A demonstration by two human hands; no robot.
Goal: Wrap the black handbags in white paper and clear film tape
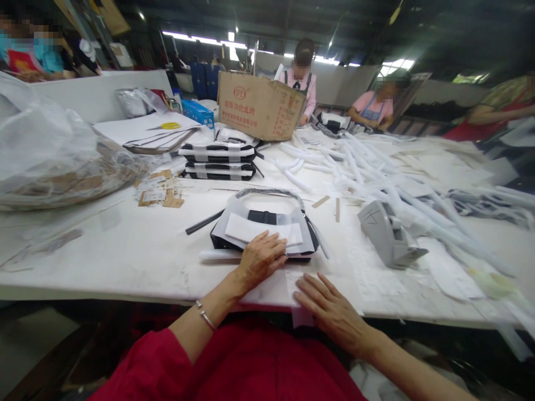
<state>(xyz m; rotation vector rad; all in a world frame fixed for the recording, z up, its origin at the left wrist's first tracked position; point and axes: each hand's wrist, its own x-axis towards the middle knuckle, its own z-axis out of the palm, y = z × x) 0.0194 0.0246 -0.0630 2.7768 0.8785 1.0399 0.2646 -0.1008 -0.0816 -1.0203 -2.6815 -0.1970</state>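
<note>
A black handbag [217, 236] lies on the white table in front of me, its curved handle wrapped in clear material pointing away. White sheets and a folded white foam pad [251, 228] cover its face. My left hand [263, 257] rests flat on the bag's near edge and pad, fingers extended. Just right of it, my right hand [328, 309] is spread at the table's front edge, its fingertips on a translucent strip [293, 284] that runs from the bag over the edge. A white foam tube [219, 255] lies along the bag's near side.
A grey tape dispenser [387, 236] stands to the right. Wrapped black bags [219, 161] are stacked behind, near a cardboard box [259, 106]. Brown tags [161, 192] and a large plastic bag [54, 150] lie left. Foam tubes [355, 161] cover the back right; several people work beyond.
</note>
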